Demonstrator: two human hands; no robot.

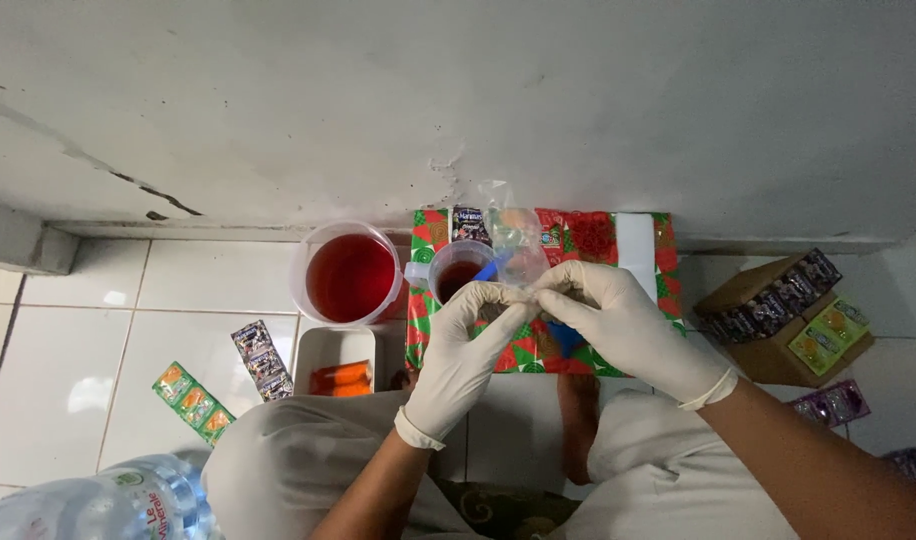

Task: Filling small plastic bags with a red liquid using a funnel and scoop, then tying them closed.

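Both my hands wear white gloves and meet above a box wrapped in red and green patterned paper [638,250]. My left hand [468,345] and my right hand [613,320] together pinch the neck of a small clear plastic bag [516,240] that stands up between the fingertips. Just behind the left hand sits a small clear measuring cup [456,268] of dark red liquid with a blue item at its rim. Whether the bag holds liquid is hard to tell.
A large clear jug [350,275] of red liquid stands left of the box. A white tray [323,352] with orange pieces lies in front of it. Sachet strips [193,400] lie on the tiles. A cardboard box of sachets [783,315] is right; a water bottle [108,505] bottom left.
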